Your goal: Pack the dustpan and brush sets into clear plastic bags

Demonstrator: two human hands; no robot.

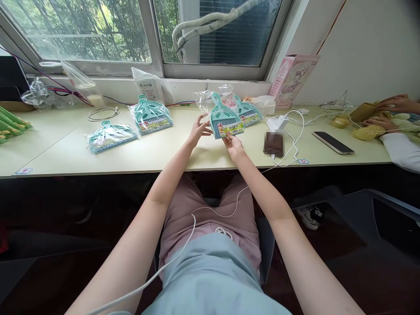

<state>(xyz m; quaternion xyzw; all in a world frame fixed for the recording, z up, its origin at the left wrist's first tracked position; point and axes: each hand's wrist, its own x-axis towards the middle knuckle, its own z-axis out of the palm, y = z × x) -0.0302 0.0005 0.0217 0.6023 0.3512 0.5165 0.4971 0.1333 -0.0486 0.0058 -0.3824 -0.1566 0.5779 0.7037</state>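
Left of the left hand (198,130), the pale table (157,156) carries two plastic-wrapped teal packs (152,116) (one nearer the front edge) and, farther off, a green bundle (12,124); right of the right hand (234,146) lie a white cable (299,137) and a dark-screened phone (333,143).

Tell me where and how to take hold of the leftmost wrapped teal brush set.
Best pinch the long near edge of the leftmost brush set, coming from the person's side, probably thumb above and fingers under. It appears to lie flat, its broad edge facing the person and its handle toward the window.
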